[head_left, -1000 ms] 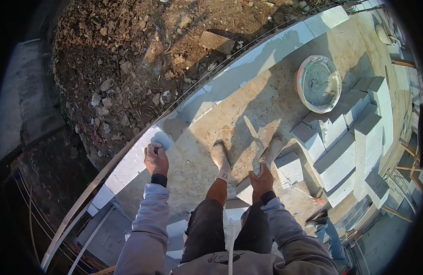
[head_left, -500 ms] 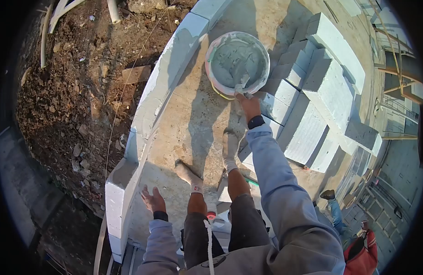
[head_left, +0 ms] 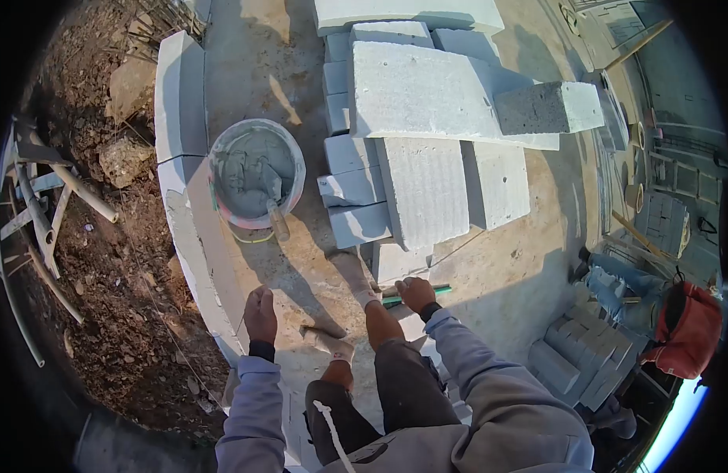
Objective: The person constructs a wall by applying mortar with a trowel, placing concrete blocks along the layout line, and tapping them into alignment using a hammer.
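Note:
A bucket [head_left: 297, 186] of grey mortar [head_left: 249, 169] stands on the slab, with a trowel [head_left: 278, 222] left in it, its handle leaning over the near rim. My left hand [head_left: 260, 315] hovers beside the low block wall [head_left: 189, 252], fingers curled together and nothing visible in them. Over by the stacked blocks my right hand [head_left: 415, 293] is closed, also with nothing visible in it. Close to it are a white block [head_left: 391, 264] and a green strip-like tool [head_left: 439, 290], partly hidden; whether the hand touches either I cannot tell.
Large white blocks [head_left: 423, 193] lie stacked ahead, one grey-sided block [head_left: 549, 108] jutting to the right. Left of the wall is rough soil [head_left: 111, 315] with poles [head_left: 84, 193]. At right, a person in a red top [head_left: 687, 331] is near more stacked blocks [head_left: 584, 355].
My right hand has let go of the trowel and drawn back from the bucket. My left hand's spread fingers have closed. The view has turned right, toward the block stack.

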`<state>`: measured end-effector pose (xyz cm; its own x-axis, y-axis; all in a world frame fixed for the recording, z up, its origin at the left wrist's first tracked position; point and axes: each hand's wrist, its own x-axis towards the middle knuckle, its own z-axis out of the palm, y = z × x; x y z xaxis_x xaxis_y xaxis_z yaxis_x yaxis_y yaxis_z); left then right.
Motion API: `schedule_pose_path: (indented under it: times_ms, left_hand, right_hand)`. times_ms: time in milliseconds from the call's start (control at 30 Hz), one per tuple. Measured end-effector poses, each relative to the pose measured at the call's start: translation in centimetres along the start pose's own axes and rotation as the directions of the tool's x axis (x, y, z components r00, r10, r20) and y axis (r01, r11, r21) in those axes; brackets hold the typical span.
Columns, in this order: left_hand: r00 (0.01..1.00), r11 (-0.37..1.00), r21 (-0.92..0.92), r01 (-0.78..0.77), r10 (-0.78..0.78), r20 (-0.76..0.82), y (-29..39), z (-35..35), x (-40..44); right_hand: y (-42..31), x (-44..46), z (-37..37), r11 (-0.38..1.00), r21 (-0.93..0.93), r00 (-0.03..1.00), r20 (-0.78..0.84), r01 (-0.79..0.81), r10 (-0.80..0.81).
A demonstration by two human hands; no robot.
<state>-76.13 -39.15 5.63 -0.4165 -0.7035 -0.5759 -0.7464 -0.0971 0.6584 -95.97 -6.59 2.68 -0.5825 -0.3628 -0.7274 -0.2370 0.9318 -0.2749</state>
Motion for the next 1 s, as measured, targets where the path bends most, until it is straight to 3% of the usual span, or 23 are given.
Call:
schedule_pose_path:
  times_ms: [67,167,300,333,367,400,433,467,533,600,700,800,867,1000]
  left_hand:
    - [0.997,0.997,0.073,-0.01,0.005,0.072,4.5,1.5,1.1]
    - [0.982,0.991,0.035,-0.126,0.12,0.147,8.9,4.5,2.9]
    - [0.961,0.986,-0.045,-0.159,0.165,0.221,15.2,8.4,3.5]
    - [0.955,0.985,-0.062,-0.16,0.171,0.242,15.6,9.1,4.1]
    - [0.953,0.987,-0.051,-0.153,0.161,0.257,14.8,9.9,4.9]
    - [0.946,0.987,-0.04,-0.159,0.164,0.28,15.0,10.1,5.4]
    - [0.939,0.987,-0.03,-0.161,0.162,0.303,15.2,10.4,5.9]
    - [0.932,0.986,-0.02,-0.164,0.162,0.325,15.3,10.6,6.3]
    - [0.936,0.978,0.084,-0.191,0.155,0.316,14.8,10.5,7.2]
    - [0.941,0.975,0.131,-0.179,0.131,0.312,14.5,10.7,8.0]
    - [0.941,0.978,0.156,-0.141,0.084,0.327,12.9,10.8,8.4]
    - [0.926,0.954,0.208,-0.216,0.132,0.354,11.9,11.7,8.8]
    - [0.912,0.933,0.233,-0.275,0.176,0.371,14.5,12.3,6.8]
    - [0.895,0.926,0.195,-0.323,0.233,0.38,14.2,12.4,6.0]
  right_hand:
    - [1.8,-0.6,-1.2,0.986,0.14,0.99,-0.094,-0.086,0.1]
    - [4.6,-0.7,-3.6,0.912,0.399,0.924,-0.31,-0.09,0.226]
    - [5.1,0.6,-17.8,0.854,0.502,0.761,-0.497,-0.139,0.417]
    - [6.3,1.6,-21.3,0.916,0.4,0.678,-0.663,-0.04,0.319]
    - [6.5,2.0,-26.1,0.995,0.076,0.552,-0.828,-0.064,0.098]
    - [6.0,2.1,-31.7,0.999,-0.021,0.512,-0.859,-0.028,-0.004]
    - [5.3,2.6,-36.9,0.985,-0.131,0.471,-0.88,-0.114,-0.062]
    - [5.1,3.1,-41.4,0.931,-0.329,0.462,-0.857,-0.154,-0.227]
    - [4.6,5.2,-48.1,0.755,-0.62,0.564,-0.709,-0.214,-0.423]
    - [5.6,8.5,-49.9,0.515,-0.846,0.716,-0.442,-0.135,-0.54]
    - [6.9,9.4,-49.9,0.609,-0.792,0.688,-0.421,0.039,-0.592]
    - [6.1,6.6,-48.2,0.611,-0.777,0.733,-0.502,-0.148,-0.46]
    - [7.9,3.7,-45.0,0.724,-0.674,0.652,-0.616,-0.147,-0.441]
    - [9.7,-4.3,-35.5,0.944,-0.277,0.443,-0.88,-0.181,-0.173]
